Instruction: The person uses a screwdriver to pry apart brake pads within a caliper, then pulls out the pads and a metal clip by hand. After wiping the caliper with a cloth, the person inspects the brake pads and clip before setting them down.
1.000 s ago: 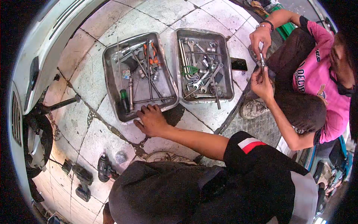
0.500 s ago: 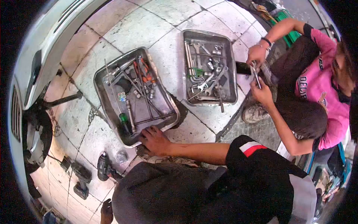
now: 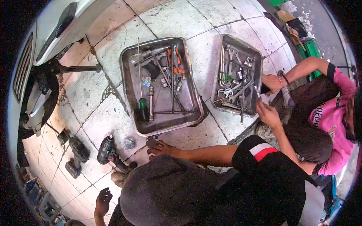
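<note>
My right hand reaches in from the right, just below the near edge of the left metal tray. Its fingers are bent and apart over a dark patch; I see nothing held in it. At the lower left, my left hand hangs with loosely curled, spread fingers, holding nothing. A black cordless drill lies on the floor between my hands, beside a small clear plastic bag. The left tray contains a green-handled screwdriver, orange-handled pliers, a T-handle wrench and several sockets.
A second metal tray holds several wrenches and hex keys. To its right sits a co-worker in a pink shirt, both hands near that tray. Another power tool lies at left, near a vehicle wheel. A green crate stands at upper right.
The view has shifted, moving both trays rightward. My right hand has come off the left tray's near corner to just below it. My left hand shows more fully. The co-worker's hands are nearer the second tray.
</note>
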